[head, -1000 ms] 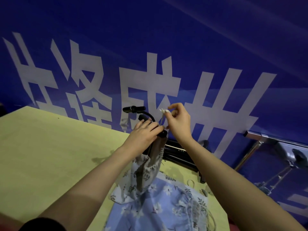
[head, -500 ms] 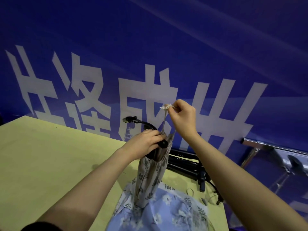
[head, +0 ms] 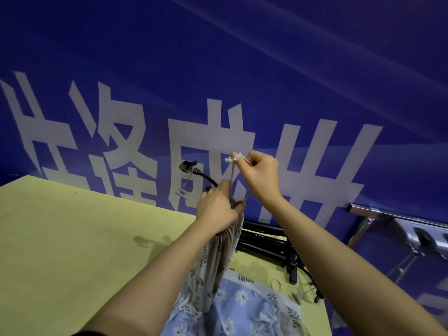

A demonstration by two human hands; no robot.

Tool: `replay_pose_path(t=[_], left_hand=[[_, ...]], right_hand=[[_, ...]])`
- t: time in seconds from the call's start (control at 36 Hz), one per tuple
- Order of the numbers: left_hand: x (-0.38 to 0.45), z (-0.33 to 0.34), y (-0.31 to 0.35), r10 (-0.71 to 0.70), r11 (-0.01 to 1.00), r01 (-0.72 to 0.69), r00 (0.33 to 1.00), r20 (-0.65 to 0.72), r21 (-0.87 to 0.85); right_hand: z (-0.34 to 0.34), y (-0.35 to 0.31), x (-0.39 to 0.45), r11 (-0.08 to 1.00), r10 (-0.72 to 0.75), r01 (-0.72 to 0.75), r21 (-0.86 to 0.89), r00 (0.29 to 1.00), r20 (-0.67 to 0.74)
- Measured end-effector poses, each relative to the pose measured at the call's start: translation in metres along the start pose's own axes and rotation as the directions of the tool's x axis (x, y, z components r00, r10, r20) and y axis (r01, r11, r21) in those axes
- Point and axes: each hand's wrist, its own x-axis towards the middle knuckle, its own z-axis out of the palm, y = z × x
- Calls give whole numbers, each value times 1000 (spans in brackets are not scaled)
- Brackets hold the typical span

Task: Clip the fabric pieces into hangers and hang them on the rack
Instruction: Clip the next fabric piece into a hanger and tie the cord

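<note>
My left hand [head: 217, 208] is closed around the gathered top of a floral fabric piece [head: 215, 263], which hangs down from the fist to the table. My right hand [head: 260, 177] pinches a pale drawstring [head: 234, 166] with a knotted end and holds it taut above the left fist. A blue floral fabric piece [head: 242, 309] lies on the yellow table [head: 72, 251] under the hanging cloth. No hanger can be made out in either hand.
A black gooseneck arm with a clamp head [head: 188, 166] rises behind my left hand. A folded black tripod [head: 266, 243] lies at the table's back edge. A metal rack [head: 400, 226] stands at the right. The blue banner wall [head: 242, 69] is close behind.
Both hands have risen, lifting the gathered fabric higher off the table. The right hand has pulled the drawstring up and away from the left fist.
</note>
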Motion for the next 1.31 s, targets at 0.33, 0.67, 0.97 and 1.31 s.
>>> replay_pose_path(t=[0.33, 0.67, 0.97, 1.31], left_hand=[[6, -5, -4, 125, 975, -149, 981, 148, 167], [33, -42, 10, 123, 979, -138, 987, 105, 148], [41, -46, 19, -5, 965, -35, 989, 151, 260], [38, -35, 21, -97, 990, 95, 995, 15, 108]], right_hand=[[-6, 1, 15, 984, 168, -154, 85, 967, -189], [-10, -42, 56, 974, 143, -95, 203, 961, -236], [-16, -55, 62, 953, -208, 181, -244, 974, -92], [-29, -61, 49, 980, -45, -2, -197, 971, -233]])
